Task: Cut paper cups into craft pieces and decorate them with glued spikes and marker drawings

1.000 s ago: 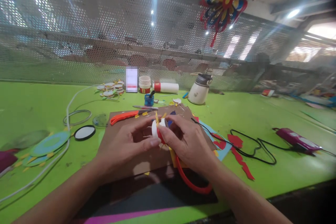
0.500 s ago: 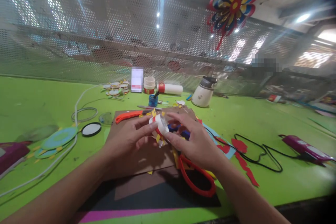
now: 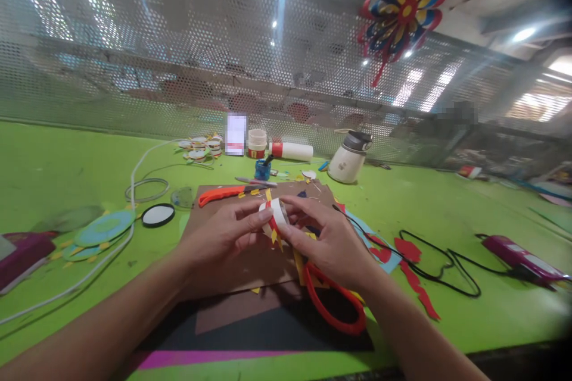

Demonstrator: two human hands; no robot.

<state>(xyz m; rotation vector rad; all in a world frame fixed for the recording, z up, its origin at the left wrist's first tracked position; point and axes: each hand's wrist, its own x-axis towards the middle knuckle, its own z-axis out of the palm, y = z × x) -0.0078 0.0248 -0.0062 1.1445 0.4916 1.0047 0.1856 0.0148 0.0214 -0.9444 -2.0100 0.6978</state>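
Observation:
Between both hands is a short white paper ring with a red band and yellow paper points sticking out. My left hand grips its left side, thumb on the red band. On the other side, the fingertips and thumb of my right hand close on the ring's rim. Below my right hand lies a pair of scissors with red-orange handles, its blades hidden. An orange utility knife rests on the brown board behind my left hand.
At the back stand a phone, paper cups, a white roll, a blue ink bottle and a flask. Left are blue paper discs and a white cable. Right are red scraps and a purple corded tool.
The ring has turned in my fingers, so its opening faces less towards me and its yellow points sit differently. The view has shifted slightly; both hands keep their hold.

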